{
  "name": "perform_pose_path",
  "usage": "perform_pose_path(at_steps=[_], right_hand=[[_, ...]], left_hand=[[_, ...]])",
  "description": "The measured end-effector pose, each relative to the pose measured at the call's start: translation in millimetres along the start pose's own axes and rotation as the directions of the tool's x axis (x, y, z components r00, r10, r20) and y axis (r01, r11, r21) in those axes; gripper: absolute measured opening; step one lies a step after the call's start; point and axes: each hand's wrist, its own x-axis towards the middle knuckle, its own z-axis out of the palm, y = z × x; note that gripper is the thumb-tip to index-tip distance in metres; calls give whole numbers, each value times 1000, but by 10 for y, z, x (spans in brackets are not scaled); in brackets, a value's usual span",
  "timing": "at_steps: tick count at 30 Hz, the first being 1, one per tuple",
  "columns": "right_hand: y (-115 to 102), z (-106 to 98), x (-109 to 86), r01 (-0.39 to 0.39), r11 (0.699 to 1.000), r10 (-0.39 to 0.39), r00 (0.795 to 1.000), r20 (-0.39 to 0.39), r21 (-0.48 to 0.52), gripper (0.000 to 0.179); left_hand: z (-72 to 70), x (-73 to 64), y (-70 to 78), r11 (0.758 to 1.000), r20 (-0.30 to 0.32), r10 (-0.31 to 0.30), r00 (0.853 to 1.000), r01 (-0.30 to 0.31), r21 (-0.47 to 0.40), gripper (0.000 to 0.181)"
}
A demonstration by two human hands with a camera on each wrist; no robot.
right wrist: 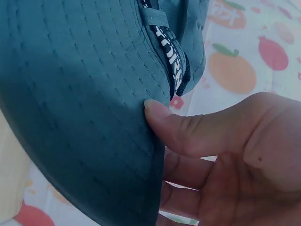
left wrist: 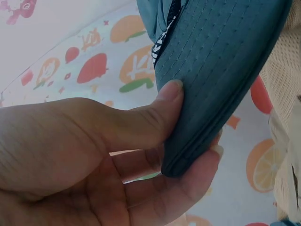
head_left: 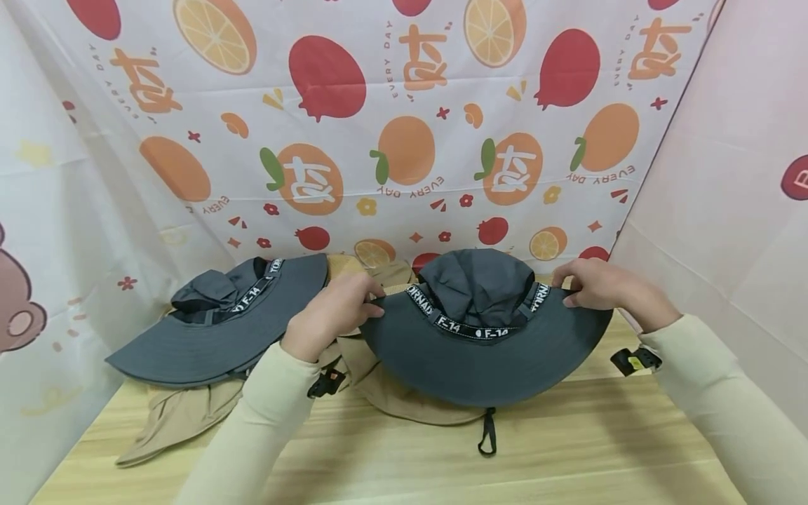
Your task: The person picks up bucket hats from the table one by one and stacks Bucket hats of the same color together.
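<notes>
A dark grey bucket hat (head_left: 480, 372) with a wide brim and a black lettered band is held up by both hands in the head view. My left hand (head_left: 331, 312) pinches the brim's left end, thumb on the near face and fingers behind, as the left wrist view shows of the brim (left wrist: 221, 70). At the right end my right hand (head_left: 596, 287) pinches the brim the same way; its thumb lies on the stitched brim (right wrist: 89, 108) in the right wrist view. A black cord loop (head_left: 487, 433) hangs below the hat.
Another dark grey hat (head_left: 208, 347) lies at the left, over tan fabric (head_left: 183, 417). More tan fabric (head_left: 410, 400), looking like a hat's, lies behind the held hat on the wooden table (head_left: 391, 470). A fruit-print curtain (head_left: 404, 91) closes off the back; pale cloth hangs at both sides.
</notes>
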Motion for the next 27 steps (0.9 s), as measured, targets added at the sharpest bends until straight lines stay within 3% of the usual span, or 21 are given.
perform_pose_path(at_steps=[4,14,27], right_hand=[[117,-34,-1,-37,999,37,999,-6,-28,19],[461,-66,52,-84,996,85,996,37,-31,15],[801,-31,148,-197,979,199,979,49,-55,14]], left_hand=[[22,141,120,999,13,15,1000,-15,41,25],[171,545,283,997,47,68,997,-70,35,17],[492,924,434,1000,40,29,999,-29,-3,16]])
